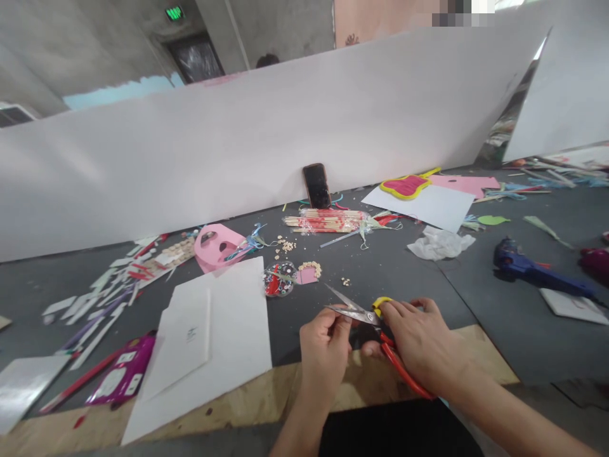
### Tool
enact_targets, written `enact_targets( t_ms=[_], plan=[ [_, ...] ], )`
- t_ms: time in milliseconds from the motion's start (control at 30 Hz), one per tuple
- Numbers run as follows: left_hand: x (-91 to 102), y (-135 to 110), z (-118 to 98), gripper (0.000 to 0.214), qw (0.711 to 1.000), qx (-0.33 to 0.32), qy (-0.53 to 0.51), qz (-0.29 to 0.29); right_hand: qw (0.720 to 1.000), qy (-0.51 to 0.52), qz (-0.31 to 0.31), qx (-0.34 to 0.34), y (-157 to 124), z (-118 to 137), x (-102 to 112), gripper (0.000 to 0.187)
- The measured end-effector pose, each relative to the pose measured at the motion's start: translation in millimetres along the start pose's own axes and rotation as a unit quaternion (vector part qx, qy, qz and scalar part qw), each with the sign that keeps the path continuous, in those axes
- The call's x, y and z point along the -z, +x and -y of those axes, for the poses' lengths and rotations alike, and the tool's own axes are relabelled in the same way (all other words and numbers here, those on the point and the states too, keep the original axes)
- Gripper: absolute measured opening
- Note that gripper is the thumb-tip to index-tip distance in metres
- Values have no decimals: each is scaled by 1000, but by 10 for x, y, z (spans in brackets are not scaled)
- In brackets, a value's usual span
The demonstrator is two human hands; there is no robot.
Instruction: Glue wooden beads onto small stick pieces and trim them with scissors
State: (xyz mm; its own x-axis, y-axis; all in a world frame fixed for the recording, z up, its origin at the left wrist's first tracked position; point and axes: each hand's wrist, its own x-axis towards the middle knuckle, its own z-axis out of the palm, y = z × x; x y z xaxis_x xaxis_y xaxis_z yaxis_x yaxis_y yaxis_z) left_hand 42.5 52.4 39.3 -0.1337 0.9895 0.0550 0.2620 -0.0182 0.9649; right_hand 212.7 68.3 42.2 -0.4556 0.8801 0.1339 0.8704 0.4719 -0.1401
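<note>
My right hand [423, 343] is wrapped around a pair of scissors [356, 313]. Yellow and red parts of the handles show around the fingers, and the two blades are parted and point left. Close by the blades, my left hand [326, 349] is closed in a pinch, thumb against fingers. Whatever it pinches is too small or hidden to make out. Just beyond the hands lie a pink piece edged with small pale beads [308, 274], a round clear tray of mixed beads [279, 279] and a small heap of loose pale beads [346, 281].
White sheets [238, 317] and a purple packet [124, 371] lie left, near a pink cutout mask [216, 246]. A phone [317, 185] leans against the white divider [266, 127], behind wrapped sticks [328, 221]. Right are crumpled tissue [440, 243] and a blue glue gun [537, 270].
</note>
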Motion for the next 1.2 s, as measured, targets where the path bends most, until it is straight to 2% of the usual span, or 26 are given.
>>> enact_targets(
  t_ms=[100,233,433,667,900,1067,1200],
  plan=[
    [-7,-5,-20,26,1000,2,11,8,1000,-11,-15,8,13,-16,-1,26],
    [-17,-4,-31,29,999,20,21,17,1000,-15,-12,20,33,-39,19,39],
    [-15,-1,9,30,999,9,28,28,999,-16,32,9,30,-39,69,47],
    [-12,18,-12,30,999,25,-1,48,999,5,53,-11,26,-46,68,42],
    [-30,24,14,29,996,45,-58,46,1000,7,13,-4,2,-67,25,33],
    [-24,41,12,26,984,96,-122,89,1000,10,7,8,9,-94,30,40],
    [18,71,34,25,969,117,-165,142,1000,1,13,15,17,-107,41,37]
  ],
)
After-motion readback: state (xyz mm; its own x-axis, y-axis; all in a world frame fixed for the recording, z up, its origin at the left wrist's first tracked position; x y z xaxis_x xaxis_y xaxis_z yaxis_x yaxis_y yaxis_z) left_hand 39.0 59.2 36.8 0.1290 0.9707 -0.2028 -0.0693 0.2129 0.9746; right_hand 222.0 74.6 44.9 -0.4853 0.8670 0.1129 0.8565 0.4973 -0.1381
